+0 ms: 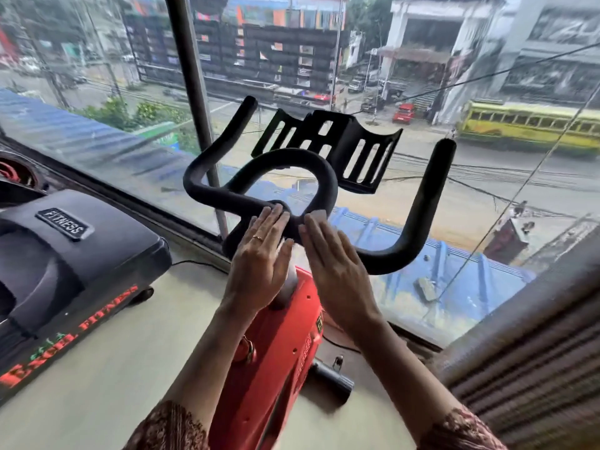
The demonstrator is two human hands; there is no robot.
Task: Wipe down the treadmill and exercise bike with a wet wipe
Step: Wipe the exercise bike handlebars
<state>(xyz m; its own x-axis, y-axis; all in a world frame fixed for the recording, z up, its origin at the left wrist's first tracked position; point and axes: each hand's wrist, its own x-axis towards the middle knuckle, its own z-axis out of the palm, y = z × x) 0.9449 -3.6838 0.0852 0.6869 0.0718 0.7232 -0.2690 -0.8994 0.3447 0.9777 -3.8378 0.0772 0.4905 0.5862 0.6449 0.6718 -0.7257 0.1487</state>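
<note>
head | left hand [259, 258] flat on handlebar [418, 203] | right hand [337, 271] likewise

Pale floor [130, 368] carrying red exercise bike [276, 352] at centre, its black foot bar [331, 380] resting right. Treadmill [65, 254] standing left, wheel [146, 292] touching floor. Thin cable [198, 264] lying far, between machines.

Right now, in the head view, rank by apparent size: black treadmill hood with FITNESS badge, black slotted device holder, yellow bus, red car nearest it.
1. black treadmill hood
2-3. black slotted device holder and yellow bus: too close to rank; bus cropped
4. red car
</note>
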